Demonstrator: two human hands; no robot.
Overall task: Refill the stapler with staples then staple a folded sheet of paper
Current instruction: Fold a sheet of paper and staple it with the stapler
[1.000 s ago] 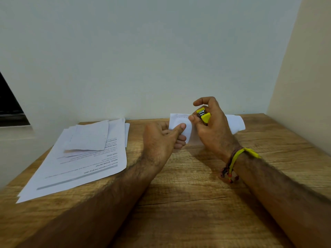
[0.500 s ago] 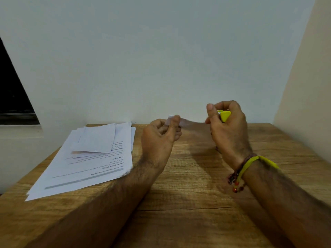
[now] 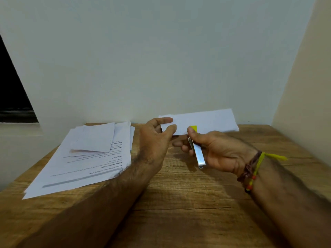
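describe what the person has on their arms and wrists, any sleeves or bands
Both forearms are bare, with no sleeves in view. The left hand and its wrist carry nothing. The wrist behind the right hand wears a yellow thread with a loose frayed tail, a dark brown braided cord, and a string of small red, yellow and dark beads. No rings or watch show.

You are looking at a stack of printed sheets (image 3: 93, 163) lying at the wooden table's (image 3: 188, 203) left edge, a smaller folded paper (image 3: 95, 140) resting on top toward the back edge, under a pale wall (image 3: 161, 59).
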